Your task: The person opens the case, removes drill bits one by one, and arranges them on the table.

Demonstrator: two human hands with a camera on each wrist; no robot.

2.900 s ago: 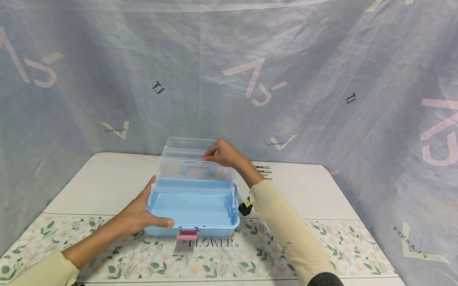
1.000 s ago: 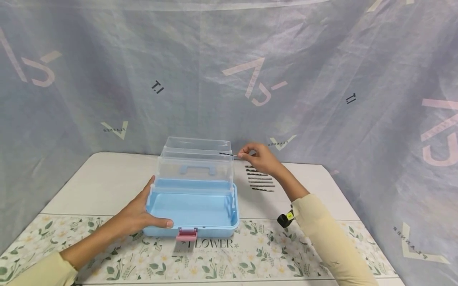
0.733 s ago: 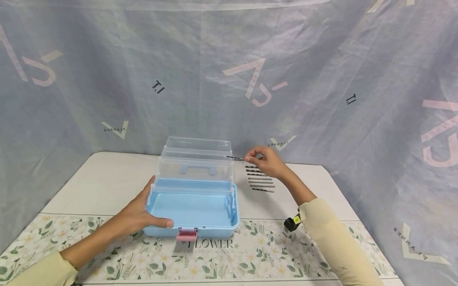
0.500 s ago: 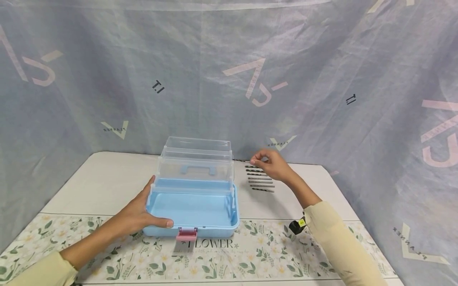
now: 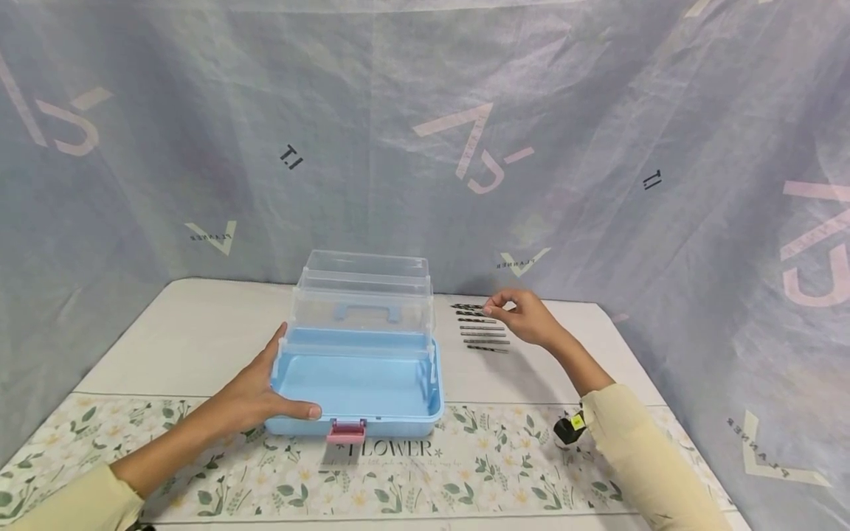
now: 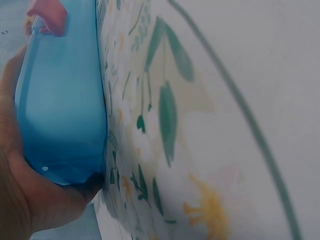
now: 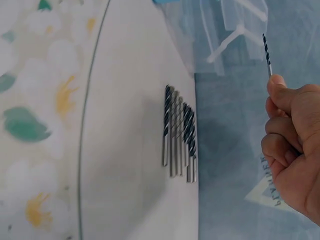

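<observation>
Steel, thin and twisted: the single drill bit pinched in the right hand at upper right of the right wrist view. Judged light, stiff, slick, liable to snap if bent; hold it at the smooth shank, as now. Row of loose drill bits lies mid-frame on the white table.

Head view: right hand right of centre, above that row; the held bit is too thin to make out here. Left hand grips the front left corner of the open light-blue plastic box with clear lid.

Left wrist view: only palm wrapped round the box's corner; pink latch at top left.
</observation>
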